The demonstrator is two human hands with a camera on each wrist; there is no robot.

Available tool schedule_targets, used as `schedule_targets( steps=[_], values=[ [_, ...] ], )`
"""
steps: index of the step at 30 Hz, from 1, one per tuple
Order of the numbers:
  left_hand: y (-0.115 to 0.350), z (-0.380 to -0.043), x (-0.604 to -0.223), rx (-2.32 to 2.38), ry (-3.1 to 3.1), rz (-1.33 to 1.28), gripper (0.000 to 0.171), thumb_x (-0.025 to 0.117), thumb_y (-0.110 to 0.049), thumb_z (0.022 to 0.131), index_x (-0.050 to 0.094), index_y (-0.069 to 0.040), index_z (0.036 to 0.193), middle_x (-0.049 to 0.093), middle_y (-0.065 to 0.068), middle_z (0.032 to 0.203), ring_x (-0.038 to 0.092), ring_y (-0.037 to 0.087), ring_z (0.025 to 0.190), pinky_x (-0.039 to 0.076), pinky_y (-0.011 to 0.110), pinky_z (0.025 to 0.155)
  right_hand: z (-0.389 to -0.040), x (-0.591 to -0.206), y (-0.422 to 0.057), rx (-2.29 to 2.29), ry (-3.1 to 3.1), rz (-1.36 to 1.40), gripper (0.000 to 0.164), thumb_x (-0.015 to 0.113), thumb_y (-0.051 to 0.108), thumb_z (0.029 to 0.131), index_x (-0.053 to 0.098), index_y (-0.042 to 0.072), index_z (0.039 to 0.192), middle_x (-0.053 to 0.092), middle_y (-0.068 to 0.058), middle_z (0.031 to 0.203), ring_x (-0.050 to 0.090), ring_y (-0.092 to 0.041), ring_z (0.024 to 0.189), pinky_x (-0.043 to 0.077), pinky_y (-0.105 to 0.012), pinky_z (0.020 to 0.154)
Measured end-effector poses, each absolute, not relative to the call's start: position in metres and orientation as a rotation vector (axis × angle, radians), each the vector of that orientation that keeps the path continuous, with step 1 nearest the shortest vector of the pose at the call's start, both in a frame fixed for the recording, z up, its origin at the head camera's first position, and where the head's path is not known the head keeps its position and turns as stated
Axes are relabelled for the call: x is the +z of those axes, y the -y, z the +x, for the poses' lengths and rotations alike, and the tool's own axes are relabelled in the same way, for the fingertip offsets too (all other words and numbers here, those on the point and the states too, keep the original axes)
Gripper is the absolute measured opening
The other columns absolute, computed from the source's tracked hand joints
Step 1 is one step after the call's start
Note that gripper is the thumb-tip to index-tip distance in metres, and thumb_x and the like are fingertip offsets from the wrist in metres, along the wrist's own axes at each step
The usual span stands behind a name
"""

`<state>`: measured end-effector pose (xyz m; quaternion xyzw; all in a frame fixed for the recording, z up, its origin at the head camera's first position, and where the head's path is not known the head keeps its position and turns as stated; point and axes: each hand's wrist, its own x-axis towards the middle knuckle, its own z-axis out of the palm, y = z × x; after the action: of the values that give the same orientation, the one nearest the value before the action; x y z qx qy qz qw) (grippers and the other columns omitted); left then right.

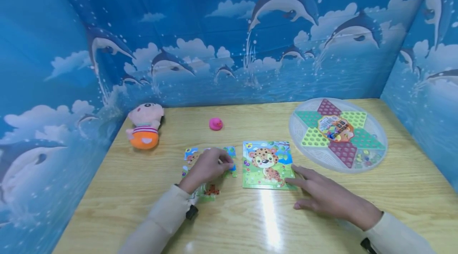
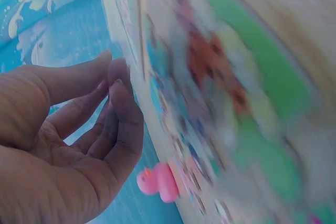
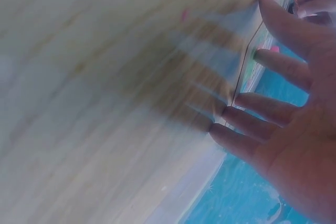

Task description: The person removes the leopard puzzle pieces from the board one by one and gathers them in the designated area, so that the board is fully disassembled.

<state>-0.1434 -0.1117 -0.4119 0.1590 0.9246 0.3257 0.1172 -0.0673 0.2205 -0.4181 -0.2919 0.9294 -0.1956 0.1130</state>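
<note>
My left hand (image 1: 211,164) hovers over loose jigsaw pieces (image 1: 212,191) with thumb and fingertips brought close together. In the left wrist view, nothing shows between the fingertips of that hand (image 2: 113,69); a small piece there could be hidden. The pieces lie to the left of a square leopard puzzle board (image 1: 265,162), partly covered by the hand. At the board's right edge, my right hand (image 1: 320,192) has its fingers spread, the fingertips touching the edge. The right wrist view shows the same hand (image 3: 286,114) with straight fingers.
A pink toy duck (image 1: 216,124) stands behind the pieces. At the back left lies a plush toy (image 1: 144,127) in orange shorts. A round Chinese checkers board (image 1: 296,132) with marbles sits at the back right. Dolphin-print sheets (image 1: 222,47) wall the wooden table (image 1: 118,190).
</note>
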Motion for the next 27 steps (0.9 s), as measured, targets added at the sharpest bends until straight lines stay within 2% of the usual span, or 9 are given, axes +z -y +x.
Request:
schedule_targets(
  steps=[5,9,15,20,24,27],
  values=[
    [0.091,-0.146,-0.411,0.97,-2.658,0.562,0.004,0.077,-0.013,0.09,0.077,-0.009,0.09,0.069,-0.006,0.082,0.061,0.01,0.078,0.052,0.03,0.073,-0.068,-0.419,-0.223,-0.566,-2.73,-0.864,0.063,0.081,0.038,0.083,0.063,0.011,0.137,0.039,-0.031,0.152,0.043,-0.05,0.135,0.042,-0.061,0.104],
    [0.07,-0.147,-0.413,0.946,-2.634,0.599,0.001,0.078,-0.011,0.088,0.077,-0.012,0.089,0.069,-0.007,0.081,0.06,0.008,0.076,0.052,0.026,0.071,-0.067,-0.418,-0.224,-0.572,-2.739,-0.886,0.062,0.081,0.039,0.083,0.063,0.011,0.136,0.04,-0.031,0.151,0.044,-0.051,0.134,0.043,-0.061,0.103],
    [0.039,-0.147,-0.418,0.917,-2.577,0.62,0.008,0.078,-0.011,0.088,0.077,-0.01,0.096,0.071,-0.003,0.087,0.062,0.007,0.076,0.054,0.022,0.071,-0.063,-0.416,-0.228,-0.548,-2.765,-0.934,0.063,0.081,0.039,0.083,0.063,0.007,0.134,0.044,-0.031,0.148,0.048,-0.049,0.131,0.044,-0.061,0.102],
    [0.019,-0.147,-0.422,0.863,-2.566,0.658,0.016,0.079,-0.017,0.089,0.077,-0.01,0.103,0.074,-0.001,0.094,0.066,0.009,0.082,0.055,0.023,0.074,-0.061,-0.418,-0.23,-0.529,-2.773,-0.943,0.064,0.079,0.041,0.084,0.063,0.006,0.135,0.046,-0.029,0.147,0.048,-0.048,0.131,0.044,-0.06,0.102],
    [0.006,-0.148,-0.425,0.798,-2.6,0.788,0.011,0.082,-0.023,0.086,0.078,-0.014,0.089,0.071,-0.007,0.082,0.061,0.005,0.077,0.051,0.022,0.073,-0.06,-0.419,-0.231,-0.523,-2.776,-0.951,0.067,0.079,0.042,0.084,0.062,0.004,0.136,0.046,-0.029,0.147,0.047,-0.049,0.132,0.043,-0.061,0.102],
    [-0.001,-0.147,-0.427,0.755,-2.631,0.862,0.015,0.085,-0.025,0.084,0.074,-0.018,0.076,0.063,-0.013,0.068,0.054,0.003,0.07,0.046,0.024,0.08,-0.06,-0.421,-0.231,-0.524,-2.78,-0.954,0.068,0.08,0.043,0.083,0.062,0.003,0.136,0.046,-0.03,0.148,0.047,-0.049,0.132,0.043,-0.061,0.103]
  ],
)
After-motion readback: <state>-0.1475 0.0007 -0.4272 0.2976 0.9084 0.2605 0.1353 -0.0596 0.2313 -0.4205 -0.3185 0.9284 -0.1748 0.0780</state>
